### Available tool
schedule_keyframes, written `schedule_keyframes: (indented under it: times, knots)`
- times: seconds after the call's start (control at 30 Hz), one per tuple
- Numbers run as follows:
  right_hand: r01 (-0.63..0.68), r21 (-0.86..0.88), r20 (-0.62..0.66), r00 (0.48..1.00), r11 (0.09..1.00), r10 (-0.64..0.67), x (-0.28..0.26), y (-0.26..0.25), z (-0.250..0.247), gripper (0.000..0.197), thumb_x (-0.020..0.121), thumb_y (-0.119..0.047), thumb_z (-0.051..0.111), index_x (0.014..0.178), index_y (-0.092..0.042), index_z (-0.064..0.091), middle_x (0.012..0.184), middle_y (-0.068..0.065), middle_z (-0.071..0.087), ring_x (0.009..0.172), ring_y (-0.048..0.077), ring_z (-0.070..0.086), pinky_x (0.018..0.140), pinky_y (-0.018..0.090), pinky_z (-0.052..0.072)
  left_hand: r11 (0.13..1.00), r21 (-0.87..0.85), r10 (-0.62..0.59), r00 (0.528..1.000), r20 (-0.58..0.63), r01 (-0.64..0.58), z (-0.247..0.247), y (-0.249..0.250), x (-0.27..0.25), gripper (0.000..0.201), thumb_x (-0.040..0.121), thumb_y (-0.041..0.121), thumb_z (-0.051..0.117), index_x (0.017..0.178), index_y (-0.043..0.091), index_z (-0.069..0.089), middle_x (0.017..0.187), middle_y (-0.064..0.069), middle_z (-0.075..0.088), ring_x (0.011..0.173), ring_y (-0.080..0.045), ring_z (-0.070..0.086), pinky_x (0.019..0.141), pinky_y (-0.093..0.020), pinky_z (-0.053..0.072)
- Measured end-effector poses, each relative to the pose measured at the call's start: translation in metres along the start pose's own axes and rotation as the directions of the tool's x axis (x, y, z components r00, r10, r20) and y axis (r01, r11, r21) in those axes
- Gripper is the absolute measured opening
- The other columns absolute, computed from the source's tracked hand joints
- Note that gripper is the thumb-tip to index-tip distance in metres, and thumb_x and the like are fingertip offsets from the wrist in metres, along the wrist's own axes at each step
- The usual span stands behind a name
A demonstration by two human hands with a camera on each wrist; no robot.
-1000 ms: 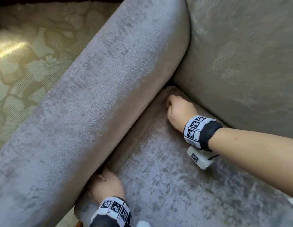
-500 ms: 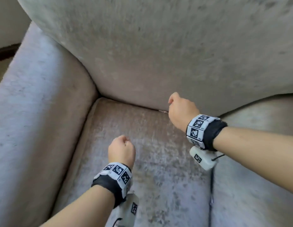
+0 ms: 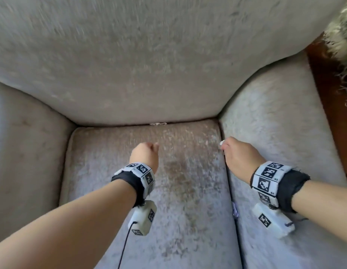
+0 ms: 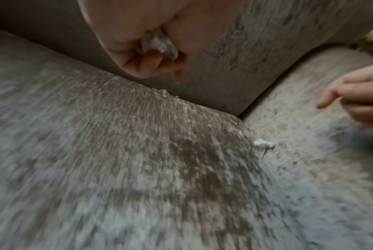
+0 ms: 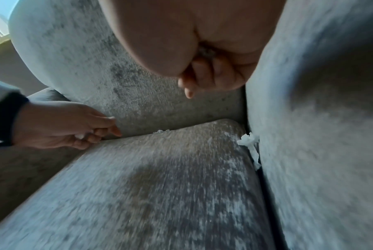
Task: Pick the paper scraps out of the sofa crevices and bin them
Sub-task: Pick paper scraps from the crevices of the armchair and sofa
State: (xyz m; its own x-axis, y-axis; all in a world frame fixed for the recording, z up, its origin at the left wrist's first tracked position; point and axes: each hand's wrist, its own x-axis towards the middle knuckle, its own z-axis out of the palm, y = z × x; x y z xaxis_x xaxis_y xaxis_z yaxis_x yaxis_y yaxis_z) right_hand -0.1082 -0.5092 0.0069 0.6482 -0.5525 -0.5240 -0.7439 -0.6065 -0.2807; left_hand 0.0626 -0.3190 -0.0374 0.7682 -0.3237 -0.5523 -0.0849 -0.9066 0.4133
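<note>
Collecting is under way. The left hand [image 3: 145,155], mid-frame in the head view, has its fingers curled round a white wad [image 4: 160,44]. The right hand [image 3: 239,155] hovers at right; its fingers are curled, seemingly round paper, though that is unclear. One scrap [image 5: 248,141] sticks from the gap between the seat cushions [image 3: 168,191], a smaller scrap [image 3: 158,123] from the crease under the backrest [image 3: 149,65]. Next, I judge: pinch the nearer one and pull. No bin shows. Grey velvety sofa; dark wood at upper right.
</note>
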Motion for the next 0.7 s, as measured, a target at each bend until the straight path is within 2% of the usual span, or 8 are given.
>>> schedule_keyframes:
  times: [0.07, 0.13, 0.27, 0.33, 0.4, 0.5, 0.57, 0.7]
  knots:
    - [-0.03, -0.126, 0.03, 0.999, 0.992, 0.034, -0.004, 0.004, 0.004, 0.029, 0.099, -0.041, 0.036, 0.105, -0.018, 0.052, 0.087, 0.003, 0.065, 0.074, 0.027, 0.056, 0.068, 0.033, 0.048, 0.995, 0.104, -0.007, 1.0, -0.004, 0.008, 0.0, 0.005, 0.019, 0.044, 0.099, 0.037, 0.039, 0.082, 0.005, 0.065, 0.074, -0.011, 0.06, 0.073, -0.029, 0.054, 0.067, -0.029, 0.042]
    - [-0.048, -0.253, 0.083, 0.994, 0.966, 0.071, -0.002, 0.008, 0.012, 0.038, 0.097, -0.046, 0.036, 0.114, -0.015, 0.049, 0.086, 0.001, 0.064, 0.075, 0.026, 0.059, 0.068, 0.034, 0.051, 0.988, 0.147, -0.041, 0.999, -0.015, 0.043, 0.002, 0.007, 0.042, 0.045, 0.098, 0.038, 0.04, 0.079, 0.004, 0.062, 0.073, -0.013, 0.057, 0.071, -0.03, 0.052, 0.066, -0.03, 0.04]
    - [-0.019, -0.373, 0.038, 0.999, 0.928, 0.036, 0.013, 0.013, 0.023, 0.033, 0.095, -0.02, 0.045, 0.127, -0.014, 0.046, 0.108, 0.005, 0.063, 0.087, 0.026, 0.065, 0.064, 0.033, 0.05, 0.981, 0.164, -0.097, 0.995, -0.025, 0.1, 0.008, 0.009, 0.086, 0.037, 0.094, 0.028, 0.051, 0.068, 0.002, 0.056, 0.08, -0.019, 0.065, 0.068, -0.032, 0.054, 0.066, -0.032, 0.043]
    - [-0.034, -0.47, 0.026, 0.998, 0.882, 0.052, 0.023, 0.012, 0.029, 0.045, 0.09, -0.013, 0.049, 0.134, -0.013, 0.039, 0.113, 0.008, 0.059, 0.087, 0.027, 0.065, 0.06, 0.034, 0.045, 0.981, 0.154, -0.115, 0.993, -0.023, 0.117, 0.011, 0.015, 0.1, 0.044, 0.092, 0.035, 0.056, 0.062, 0.002, 0.051, 0.069, -0.016, 0.06, 0.064, -0.031, 0.053, 0.064, -0.032, 0.043]
    - [-0.058, -0.525, 0.061, 0.993, 0.849, 0.106, 0.04, 0.009, 0.032, 0.062, 0.088, -0.007, 0.047, 0.145, -0.008, 0.023, 0.114, 0.012, 0.059, 0.085, 0.026, 0.066, 0.058, 0.032, 0.042, 0.98, 0.144, -0.135, 0.991, -0.012, 0.135, 0.013, 0.022, 0.109, 0.053, 0.088, 0.047, 0.058, 0.057, 0.005, 0.05, 0.059, -0.013, 0.054, 0.059, -0.031, 0.054, 0.06, -0.031, 0.042]
    - [-0.08, -0.579, 0.139, 0.971, 0.812, 0.195, 0.073, 0.005, 0.038, 0.079, 0.089, -0.007, 0.047, 0.152, -0.007, -0.001, 0.109, 0.009, 0.064, 0.083, 0.025, 0.062, 0.063, 0.033, 0.044, 0.985, 0.117, -0.133, 0.991, 0.015, 0.13, 0.021, 0.027, 0.119, 0.053, 0.086, 0.053, 0.059, 0.054, 0.011, 0.05, 0.064, -0.013, 0.062, 0.058, -0.03, 0.055, 0.06, -0.029, 0.042]
    - [-0.099, -0.582, 0.22, 0.937, 0.807, 0.273, 0.094, 0.006, 0.043, 0.081, 0.093, -0.009, 0.044, 0.152, -0.01, -0.01, 0.115, 0.013, 0.064, 0.093, 0.028, 0.062, 0.074, 0.038, 0.048, 0.987, 0.056, -0.15, 0.989, 0.016, 0.149, 0.028, 0.03, 0.125, 0.05, 0.084, 0.054, 0.061, 0.052, 0.016, 0.05, 0.067, -0.01, 0.061, 0.063, -0.03, 0.056, 0.063, -0.028, 0.042]
    - [-0.141, -0.577, 0.317, 0.869, 0.804, 0.38, 0.12, 0.012, 0.058, 0.077, 0.096, -0.013, 0.043, 0.153, -0.009, -0.009, 0.134, 0.019, 0.052, 0.118, 0.032, 0.055, 0.09, 0.039, 0.048, 0.961, -0.037, -0.274, 0.962, -0.006, 0.273, 0.04, 0.038, 0.131, 0.046, 0.077, 0.058, 0.065, 0.06, 0.015, 0.062, 0.064, -0.005, 0.063, 0.059, -0.026, 0.057, 0.065, -0.029, 0.044]
